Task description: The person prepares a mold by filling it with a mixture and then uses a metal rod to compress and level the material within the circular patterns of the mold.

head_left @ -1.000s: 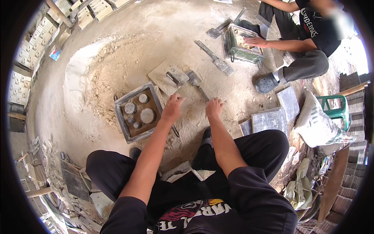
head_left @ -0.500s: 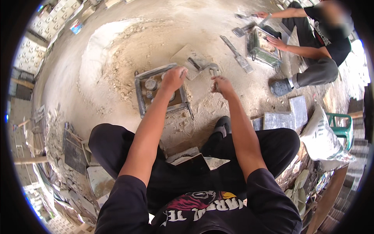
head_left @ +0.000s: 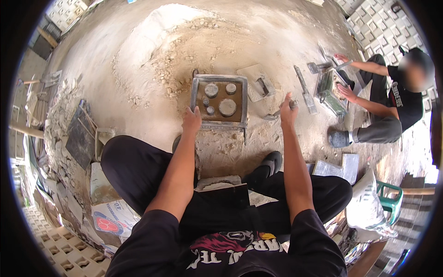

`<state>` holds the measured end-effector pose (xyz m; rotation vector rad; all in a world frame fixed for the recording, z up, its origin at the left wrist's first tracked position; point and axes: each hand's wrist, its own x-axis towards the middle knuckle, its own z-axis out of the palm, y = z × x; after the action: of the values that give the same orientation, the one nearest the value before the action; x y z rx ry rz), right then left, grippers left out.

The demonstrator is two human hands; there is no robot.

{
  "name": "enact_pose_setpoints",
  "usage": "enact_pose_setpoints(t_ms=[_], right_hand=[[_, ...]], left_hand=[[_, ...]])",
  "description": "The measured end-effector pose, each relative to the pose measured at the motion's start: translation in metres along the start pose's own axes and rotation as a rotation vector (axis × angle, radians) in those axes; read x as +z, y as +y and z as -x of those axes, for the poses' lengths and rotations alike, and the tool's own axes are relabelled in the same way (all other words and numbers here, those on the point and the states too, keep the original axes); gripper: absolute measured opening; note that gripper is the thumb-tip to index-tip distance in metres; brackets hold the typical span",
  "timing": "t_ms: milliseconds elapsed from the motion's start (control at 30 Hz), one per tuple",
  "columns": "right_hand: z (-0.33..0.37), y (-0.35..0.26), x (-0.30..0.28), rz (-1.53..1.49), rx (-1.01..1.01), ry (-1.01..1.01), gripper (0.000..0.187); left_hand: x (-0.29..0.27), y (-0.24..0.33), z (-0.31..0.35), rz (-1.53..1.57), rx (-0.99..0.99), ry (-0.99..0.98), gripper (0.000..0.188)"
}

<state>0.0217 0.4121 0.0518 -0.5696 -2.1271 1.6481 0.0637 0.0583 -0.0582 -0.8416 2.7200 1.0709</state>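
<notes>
A square grey casting frame lies on the dusty ground, with several round grey discs, such as the large disc, on its brown inner surface. At the frame's near left corner, my left hand is closed on the side bar; part of its fingers is hidden. To the right of the frame, my right hand is closed round the handle of a hammer, its head pointing left, just above the ground. Beyond the hammer lies a flat square board with a handle.
A long flat bar lies to the right. Past it, a co-worker sits with hands about another frame. Pale powder is heaped at the back. Grey plates and a white sack lie by my right knee.
My left hand has gone from the frame's far side to its near left corner, uncovering the discs. The hammer in my right hand has come nearer and lower. The view has turned rightward.
</notes>
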Motion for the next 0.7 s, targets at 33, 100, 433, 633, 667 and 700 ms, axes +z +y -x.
enact_pose_setpoints(t_ms=[33, 100, 433, 633, 667, 700], right_hand=[[0.003, -0.015, 0.005, -0.008, -0.051, 0.083, 0.061], [0.009, -0.047, 0.015, -0.041, -0.136, 0.253, 0.059], [0.090, -0.180, 0.051, -0.480, -0.072, -0.158, 0.051], [0.126, -0.150, 0.074, -0.210, -0.131, -0.283, 0.049], [0.123, -0.135, 0.074, -0.196, -0.220, -0.211, 0.049], [0.122, -0.116, 0.073, -0.185, -0.303, -0.145, 0.049]], left_hand=[[0.004, 0.003, 0.006, 0.028, -0.018, -0.018, 0.069], [-0.004, 0.012, 0.003, 0.091, -0.037, -0.082, 0.072], [-0.055, 0.059, -0.047, 0.000, 0.091, -0.072, 0.072], [-0.186, 0.193, -0.039, -0.272, 0.514, -0.194, 0.065], [-0.203, 0.218, -0.025, -0.345, 0.625, -0.227, 0.065], [-0.226, 0.241, -0.004, -0.387, 0.660, -0.303, 0.063]])
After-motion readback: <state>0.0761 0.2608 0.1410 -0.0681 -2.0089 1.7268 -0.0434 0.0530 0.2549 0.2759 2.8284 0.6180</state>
